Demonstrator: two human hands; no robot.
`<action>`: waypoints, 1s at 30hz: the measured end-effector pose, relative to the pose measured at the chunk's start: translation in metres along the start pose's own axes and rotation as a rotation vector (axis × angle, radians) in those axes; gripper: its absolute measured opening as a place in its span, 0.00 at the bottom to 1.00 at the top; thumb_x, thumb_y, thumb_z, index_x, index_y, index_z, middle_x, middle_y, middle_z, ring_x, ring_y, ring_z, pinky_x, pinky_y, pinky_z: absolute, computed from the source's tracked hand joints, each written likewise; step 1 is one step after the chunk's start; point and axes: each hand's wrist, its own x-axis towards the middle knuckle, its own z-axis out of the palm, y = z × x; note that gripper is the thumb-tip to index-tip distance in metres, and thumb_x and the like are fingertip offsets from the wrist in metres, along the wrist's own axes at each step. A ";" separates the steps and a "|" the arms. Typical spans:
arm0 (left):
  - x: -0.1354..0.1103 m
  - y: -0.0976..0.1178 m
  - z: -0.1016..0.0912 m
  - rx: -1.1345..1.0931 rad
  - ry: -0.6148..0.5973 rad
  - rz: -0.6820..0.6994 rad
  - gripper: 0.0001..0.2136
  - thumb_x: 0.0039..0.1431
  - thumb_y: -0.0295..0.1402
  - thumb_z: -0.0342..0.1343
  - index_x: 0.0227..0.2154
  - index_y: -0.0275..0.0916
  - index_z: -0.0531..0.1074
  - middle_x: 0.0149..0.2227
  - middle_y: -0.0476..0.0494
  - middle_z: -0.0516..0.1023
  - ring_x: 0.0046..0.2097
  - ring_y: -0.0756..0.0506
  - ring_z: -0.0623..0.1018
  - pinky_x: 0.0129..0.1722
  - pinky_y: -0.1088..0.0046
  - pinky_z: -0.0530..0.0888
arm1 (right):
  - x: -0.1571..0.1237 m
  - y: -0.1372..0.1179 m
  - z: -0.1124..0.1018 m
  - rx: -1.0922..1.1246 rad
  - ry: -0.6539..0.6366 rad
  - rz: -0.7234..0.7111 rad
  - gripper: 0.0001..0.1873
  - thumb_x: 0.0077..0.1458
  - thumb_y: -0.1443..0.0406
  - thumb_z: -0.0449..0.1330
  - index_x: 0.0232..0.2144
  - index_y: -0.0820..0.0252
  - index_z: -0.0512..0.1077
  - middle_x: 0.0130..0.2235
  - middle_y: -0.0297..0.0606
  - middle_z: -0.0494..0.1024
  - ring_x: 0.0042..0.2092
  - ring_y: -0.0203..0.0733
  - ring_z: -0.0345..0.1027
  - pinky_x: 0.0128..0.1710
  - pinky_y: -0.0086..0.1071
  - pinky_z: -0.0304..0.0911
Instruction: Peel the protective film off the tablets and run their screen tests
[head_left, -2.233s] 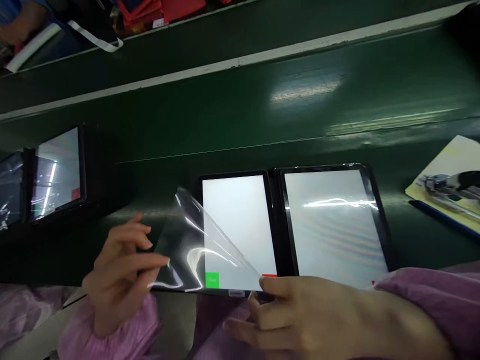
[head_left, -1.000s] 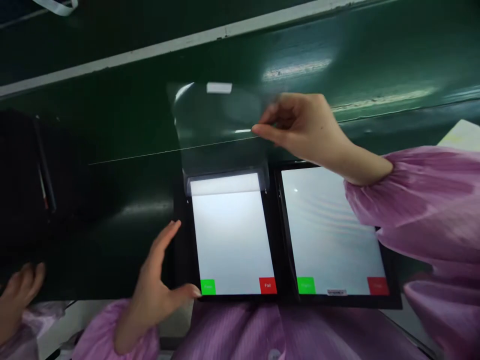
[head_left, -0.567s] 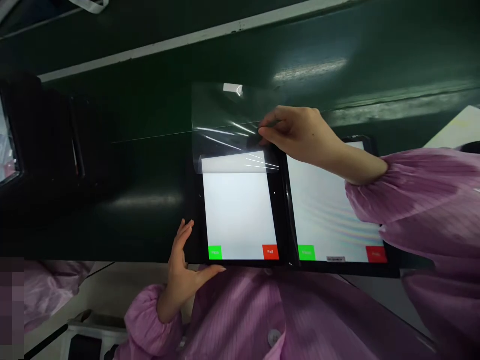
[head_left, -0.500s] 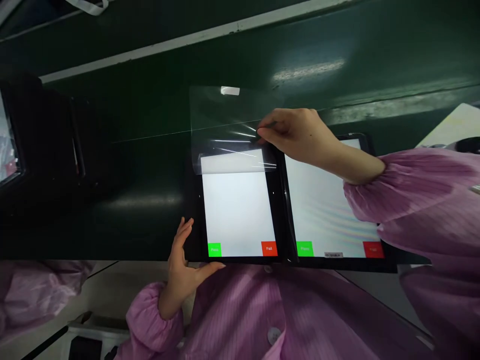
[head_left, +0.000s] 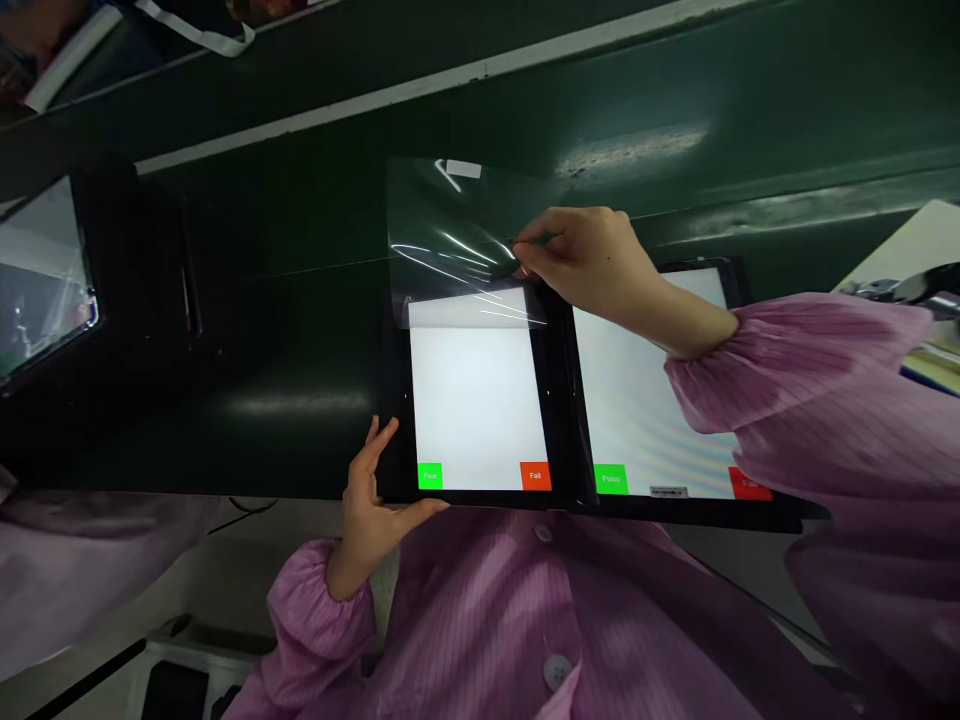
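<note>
Two black tablets lie side by side on the green conveyor belt [head_left: 675, 110]. The left tablet [head_left: 480, 400] shows a white screen with a green Pass and a red Fail button. My right hand [head_left: 592, 260] pinches a clear protective film [head_left: 457, 230] that is peeled up past the far edge of this tablet. My left hand [head_left: 375, 490] cups the tablet's near left corner, fingers along its side and thumb under its near edge. The right tablet [head_left: 645, 400] also glows white; my right sleeve covers part of it.
Another lit tablet [head_left: 45, 270] stands on the belt at far left, beside a dark block. Papers and a tool [head_left: 915, 300] lie at the right edge. A white rail [head_left: 450, 80] runs along the belt's far side. Another person's pink sleeve [head_left: 67, 570] shows at lower left.
My right hand has carried the film from the tablet's near edge up over its far edge. My left hand let go of the film and moved to the tablet's near left corner.
</note>
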 end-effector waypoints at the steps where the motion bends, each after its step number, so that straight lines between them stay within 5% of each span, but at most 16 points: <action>1: 0.000 0.000 0.000 -0.002 -0.003 -0.006 0.46 0.51 0.43 0.78 0.69 0.50 0.59 0.67 0.34 0.72 0.74 0.31 0.63 0.70 0.43 0.70 | 0.000 0.001 0.000 -0.002 0.009 -0.009 0.05 0.68 0.63 0.62 0.38 0.55 0.77 0.33 0.34 0.84 0.36 0.48 0.80 0.51 0.51 0.74; 5: 0.001 -0.001 -0.002 -0.001 -0.017 -0.002 0.44 0.52 0.43 0.77 0.68 0.49 0.60 0.66 0.33 0.73 0.74 0.31 0.63 0.69 0.42 0.71 | 0.001 0.007 0.001 0.049 0.029 -0.028 0.04 0.67 0.66 0.64 0.36 0.54 0.77 0.31 0.34 0.83 0.34 0.47 0.79 0.50 0.51 0.75; 9: -0.001 -0.003 -0.002 0.020 -0.023 0.029 0.44 0.53 0.42 0.77 0.68 0.48 0.59 0.66 0.32 0.73 0.74 0.31 0.62 0.71 0.41 0.69 | 0.003 0.013 -0.003 0.151 0.006 -0.029 0.03 0.65 0.69 0.66 0.38 0.57 0.77 0.30 0.33 0.83 0.34 0.41 0.80 0.45 0.41 0.77; 15: -0.003 -0.005 -0.003 -0.009 -0.028 0.033 0.44 0.53 0.38 0.78 0.69 0.47 0.60 0.67 0.32 0.73 0.75 0.32 0.60 0.71 0.43 0.68 | 0.006 0.017 -0.017 0.341 0.070 0.024 0.05 0.64 0.73 0.66 0.36 0.59 0.77 0.26 0.28 0.82 0.28 0.36 0.78 0.24 0.26 0.71; 23: -0.004 -0.005 -0.004 -0.015 -0.030 0.087 0.48 0.52 0.33 0.78 0.72 0.49 0.57 0.69 0.36 0.70 0.75 0.36 0.60 0.75 0.47 0.62 | -0.009 0.006 -0.040 0.370 0.173 -0.238 0.08 0.62 0.73 0.66 0.33 0.57 0.78 0.29 0.30 0.81 0.31 0.36 0.79 0.28 0.27 0.75; 30: 0.001 -0.002 -0.004 -0.043 -0.058 0.117 0.48 0.52 0.28 0.77 0.72 0.44 0.58 0.70 0.36 0.68 0.75 0.39 0.59 0.74 0.57 0.64 | -0.028 -0.001 -0.042 0.275 0.168 -0.334 0.03 0.65 0.67 0.68 0.36 0.59 0.79 0.30 0.29 0.82 0.26 0.31 0.74 0.23 0.26 0.68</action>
